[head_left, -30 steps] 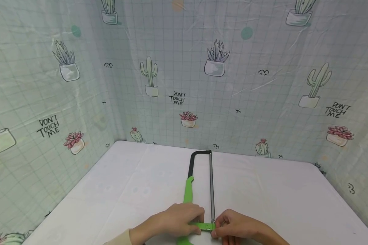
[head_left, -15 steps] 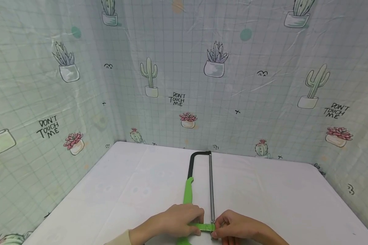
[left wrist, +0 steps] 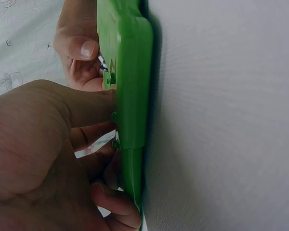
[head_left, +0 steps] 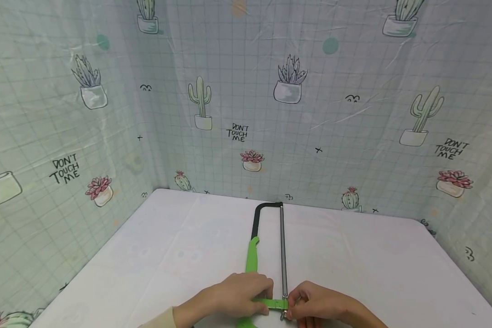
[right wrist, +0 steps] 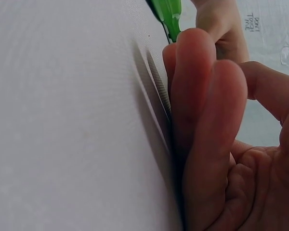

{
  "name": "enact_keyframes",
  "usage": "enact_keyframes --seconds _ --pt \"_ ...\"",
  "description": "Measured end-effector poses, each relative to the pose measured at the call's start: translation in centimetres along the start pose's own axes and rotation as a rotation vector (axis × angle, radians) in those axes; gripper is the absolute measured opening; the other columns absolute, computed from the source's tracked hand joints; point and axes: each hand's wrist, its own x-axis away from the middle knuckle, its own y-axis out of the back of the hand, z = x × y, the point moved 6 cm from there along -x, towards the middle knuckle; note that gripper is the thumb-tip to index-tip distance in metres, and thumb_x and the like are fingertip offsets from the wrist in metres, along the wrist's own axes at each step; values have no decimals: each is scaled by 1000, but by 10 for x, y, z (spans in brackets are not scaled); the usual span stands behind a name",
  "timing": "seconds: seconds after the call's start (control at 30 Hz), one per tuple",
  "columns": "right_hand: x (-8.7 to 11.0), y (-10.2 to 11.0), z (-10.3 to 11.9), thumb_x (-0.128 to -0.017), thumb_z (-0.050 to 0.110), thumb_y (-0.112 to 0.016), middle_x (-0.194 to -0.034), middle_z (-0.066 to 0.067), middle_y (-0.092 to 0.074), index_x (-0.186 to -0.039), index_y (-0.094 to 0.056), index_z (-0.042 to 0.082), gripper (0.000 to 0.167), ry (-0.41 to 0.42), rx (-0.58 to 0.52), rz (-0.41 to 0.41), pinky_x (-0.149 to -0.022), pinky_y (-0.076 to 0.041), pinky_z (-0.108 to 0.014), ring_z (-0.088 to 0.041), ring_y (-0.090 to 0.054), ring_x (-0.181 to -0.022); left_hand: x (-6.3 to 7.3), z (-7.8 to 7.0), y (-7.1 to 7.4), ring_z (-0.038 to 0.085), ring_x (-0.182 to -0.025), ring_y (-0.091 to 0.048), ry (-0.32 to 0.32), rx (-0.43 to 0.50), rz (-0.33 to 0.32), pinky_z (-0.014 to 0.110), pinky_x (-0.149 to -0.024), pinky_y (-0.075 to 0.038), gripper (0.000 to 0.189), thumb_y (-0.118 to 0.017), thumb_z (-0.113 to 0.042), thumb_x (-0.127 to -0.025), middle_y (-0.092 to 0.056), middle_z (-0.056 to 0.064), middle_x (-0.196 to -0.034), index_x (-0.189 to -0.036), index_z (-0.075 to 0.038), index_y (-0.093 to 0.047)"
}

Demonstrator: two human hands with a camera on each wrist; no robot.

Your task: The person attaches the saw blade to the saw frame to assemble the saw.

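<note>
A hacksaw with a green handle and black front frame lies flat on the white table. Its grey blade runs along the right side, from the far end to a green crosspiece near me. My left hand grips the green frame beside that crosspiece, thumb on the near side and fingers on the far side. At the crosspiece's right end, my right hand pinches a small metal wing nut between thumb and fingers. In the right wrist view the toothed blade shows low over the table, partly behind the fingers.
The white table extends on both sides of the saw. A cactus-print curtain hangs behind its far edge and along both sides.
My right thumb and fingers have shifted slightly at the saw's near end, and more of the metal wing nut shows. My left hand and the hacksaw have stayed in place.
</note>
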Motion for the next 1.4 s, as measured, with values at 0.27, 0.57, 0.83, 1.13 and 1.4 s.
enact_keyframes --seconds 0.27,0.57,0.83,1.13,1.4 --pt "0 0 0 -92 21 -64 -65 3 -64 -91 -70 2 20 20 -23 17 -46 -42 -14 2 -53 -48 0 0 -1 -4 -78 -49 4 3 0 19 -66 -42 16 -76 -40 -90 -54 -22 -85 -99 -32 -65" --pt "0 -1 1 -93 19 -65 -66 4 -65 -94 -70 1 19 26 -40 41 -46 -42 -14 2 -53 -49 1 0 -1 -4 -79 -49 12 -3 1 19 -67 -42 16 -76 -39 -90 -53 -22 -85 -99 -32 -65" --pt "0 -1 2 -92 16 -65 -66 4 -64 -93 -69 5 12 33 -38 48 -46 -41 -13 3 -52 -49 1 -1 1 -4 -79 -49 7 -8 -3 20 -67 -43 16 -76 -39 -90 -53 -21 -85 -99 -32 -65" --pt "0 -1 0 -92 15 -64 -65 3 -63 -92 -68 8 8 40 -36 51 -46 -41 -13 4 -52 -48 1 0 -1 -4 -79 -48 20 14 3 20 -67 -42 15 -77 -38 -91 -52 -22 -85 -98 -32 -65" --pt "1 -2 1 -93 13 -65 -65 3 -64 -93 -68 8 6 34 -63 67 -46 -41 -12 5 -53 -48 1 -1 0 -4 -78 -48 2 0 -2 19 -66 -42 15 -76 -39 -91 -53 -22 -85 -99 -32 -65"
